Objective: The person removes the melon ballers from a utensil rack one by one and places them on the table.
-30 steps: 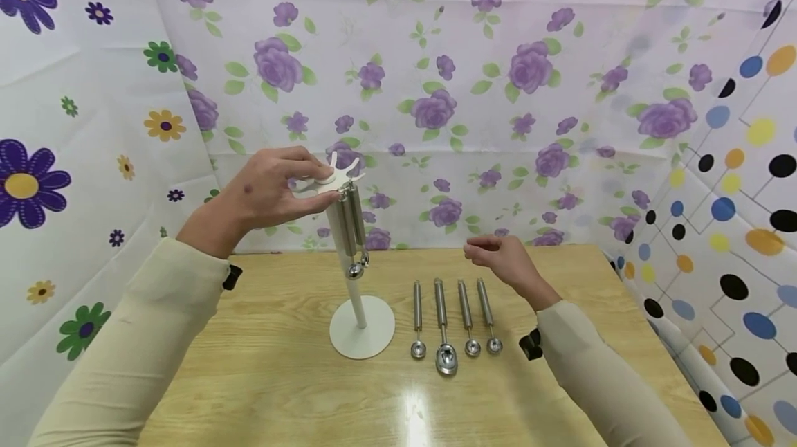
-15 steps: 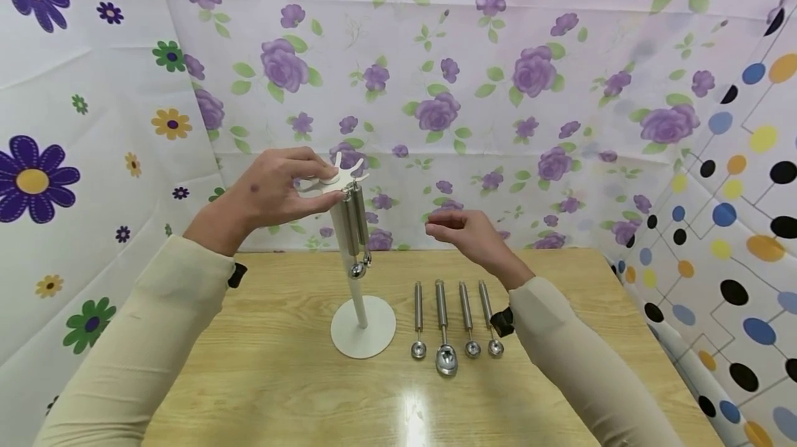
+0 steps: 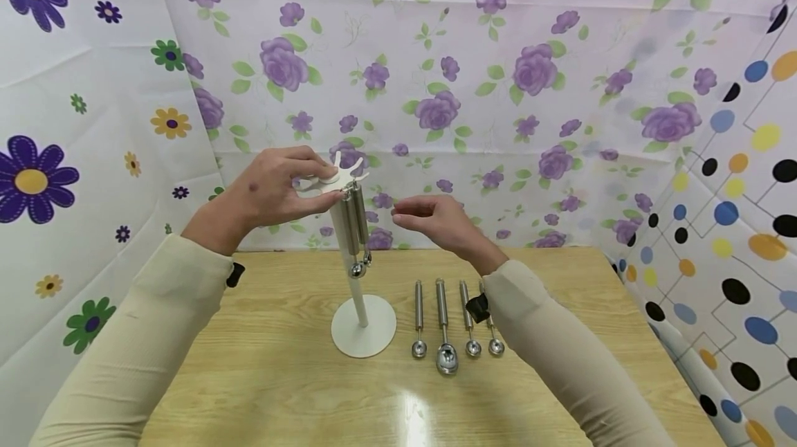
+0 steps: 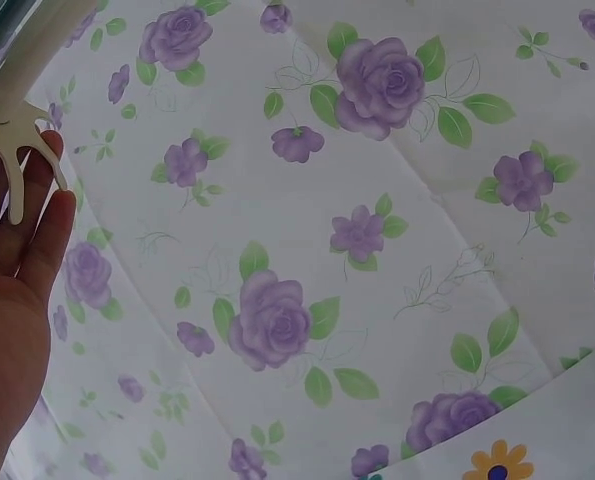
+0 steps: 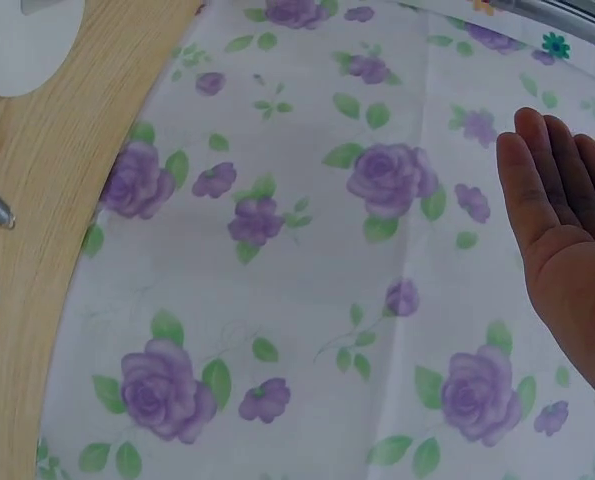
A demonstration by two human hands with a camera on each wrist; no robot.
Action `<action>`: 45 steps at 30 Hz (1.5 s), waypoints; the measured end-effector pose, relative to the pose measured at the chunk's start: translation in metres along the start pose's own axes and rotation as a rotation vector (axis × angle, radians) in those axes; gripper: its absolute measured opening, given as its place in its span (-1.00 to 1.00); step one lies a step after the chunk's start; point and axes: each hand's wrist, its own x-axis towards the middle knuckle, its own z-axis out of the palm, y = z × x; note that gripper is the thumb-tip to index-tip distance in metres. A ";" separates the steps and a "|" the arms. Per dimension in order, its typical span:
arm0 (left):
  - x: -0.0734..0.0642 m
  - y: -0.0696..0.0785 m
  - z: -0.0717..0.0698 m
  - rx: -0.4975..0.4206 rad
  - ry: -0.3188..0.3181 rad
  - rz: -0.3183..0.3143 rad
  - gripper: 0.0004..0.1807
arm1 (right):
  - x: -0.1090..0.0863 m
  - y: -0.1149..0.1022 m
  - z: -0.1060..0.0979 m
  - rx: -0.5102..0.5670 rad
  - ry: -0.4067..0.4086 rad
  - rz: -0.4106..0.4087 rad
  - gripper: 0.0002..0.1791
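Observation:
In the head view, my left hand (image 3: 268, 187) grips the top of a white utensil stand (image 3: 364, 340), fingers above and thumb at its near side. The stand's hooked top (image 3: 350, 176) has several curved arms, also seen by my fingers in the left wrist view. A few steel scoops (image 3: 352, 225) with small round heads hang from its right side. My right hand (image 3: 442, 222) hovers in the air right of the hanging scoops, apart from them and holding nothing. Its fingers (image 5: 537, 190) look nearly straight in the right wrist view.
Several steel scoops lie in a row on the wooden table (image 3: 268, 364), including a larger oval scoop (image 3: 446, 357). The right sleeve (image 3: 548, 322) partly covers the rightmost one. A flowered cloth (image 3: 398, 73) hangs behind, with patterned cloths at both sides.
My right hand has moved left through the air, from above the right end of the row towards the stand. The left hand keeps its grip on the stand's top.

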 end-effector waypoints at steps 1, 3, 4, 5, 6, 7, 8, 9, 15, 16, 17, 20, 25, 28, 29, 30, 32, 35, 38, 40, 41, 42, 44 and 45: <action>0.000 0.000 0.000 0.000 -0.002 0.000 -0.66 | 0.001 -0.001 0.002 -0.002 -0.005 -0.007 -0.56; -0.001 0.000 0.000 -0.001 -0.006 -0.001 -0.65 | 0.004 -0.005 0.006 -0.009 -0.015 -0.008 -0.55; -0.001 0.000 0.000 -0.001 -0.005 0.002 -0.65 | 0.005 -0.007 0.008 -0.006 -0.026 -0.012 -0.55; -0.002 -0.001 0.000 -0.001 -0.003 0.005 -0.64 | 0.007 -0.009 0.010 0.004 -0.036 -0.017 -0.55; -0.002 -0.001 0.001 -0.001 -0.001 0.009 -0.64 | 0.009 -0.012 0.013 0.010 -0.046 -0.020 -0.54; -0.002 -0.001 0.001 -0.002 0.003 0.016 -0.64 | 0.010 -0.014 0.015 0.012 -0.056 -0.024 -0.53; -0.002 -0.001 0.001 -0.003 0.008 0.022 -0.63 | 0.012 -0.016 0.018 0.024 -0.070 -0.034 -0.54; -0.002 -0.001 0.001 -0.002 0.013 0.029 -0.63 | 0.015 -0.018 0.021 0.041 -0.084 -0.051 -0.55; 0.000 -0.002 0.000 -0.002 0.035 0.038 -0.63 | 0.026 -0.025 0.032 0.082 -0.116 -0.110 -0.60; 0.000 -0.002 0.000 -0.002 0.035 0.036 -0.63 | 0.027 -0.025 0.033 0.080 -0.113 -0.112 -0.60; 0.000 -0.002 0.000 -0.001 0.034 0.032 -0.63 | 0.028 -0.025 0.034 0.080 -0.111 -0.114 -0.60; 0.001 -0.002 0.000 -0.001 0.028 0.024 -0.63 | 0.030 -0.025 0.037 0.062 -0.105 -0.123 -0.61; 0.002 -0.002 0.001 -0.009 0.026 0.023 -0.64 | 0.030 -0.024 0.038 0.023 -0.085 -0.140 -0.66; 0.003 -0.002 0.002 -0.015 0.023 0.022 -0.65 | 0.029 -0.024 0.036 0.026 -0.077 -0.142 -0.69; 0.003 -0.002 0.002 -0.016 0.021 0.021 -0.65 | 0.029 -0.024 0.036 0.026 -0.077 -0.144 -0.69; 0.003 -0.002 0.002 -0.016 0.018 0.018 -0.65 | 0.028 -0.025 0.034 0.027 -0.077 -0.145 -0.69; 0.002 -0.001 0.002 -0.015 0.008 0.013 -0.65 | 0.027 -0.026 0.031 0.017 -0.073 -0.150 -0.69; 0.002 -0.001 0.001 -0.013 -0.004 0.005 -0.64 | 0.024 -0.028 0.025 -0.006 -0.066 -0.156 -0.70; 0.003 -0.001 0.000 -0.003 -0.011 0.007 -0.63 | 0.021 -0.027 0.018 -0.020 -0.063 -0.161 -0.71; 0.003 -0.001 0.000 0.002 -0.014 0.008 -0.61 | 0.019 -0.026 0.014 -0.027 -0.060 -0.158 -0.72; 0.003 -0.001 -0.001 0.004 -0.017 0.008 -0.61 | 0.018 -0.024 0.012 -0.032 -0.059 -0.153 -0.72; 0.003 -0.001 -0.001 0.004 -0.020 0.006 -0.60 | 0.016 -0.023 0.010 -0.039 -0.056 -0.144 -0.72; 0.002 -0.001 -0.001 0.003 -0.028 -0.003 -0.60 | 0.014 -0.018 0.006 -0.063 -0.048 -0.127 -0.72; 0.001 -0.001 -0.001 0.003 -0.030 -0.005 -0.59 | 0.012 -0.015 0.004 -0.069 -0.047 -0.121 -0.73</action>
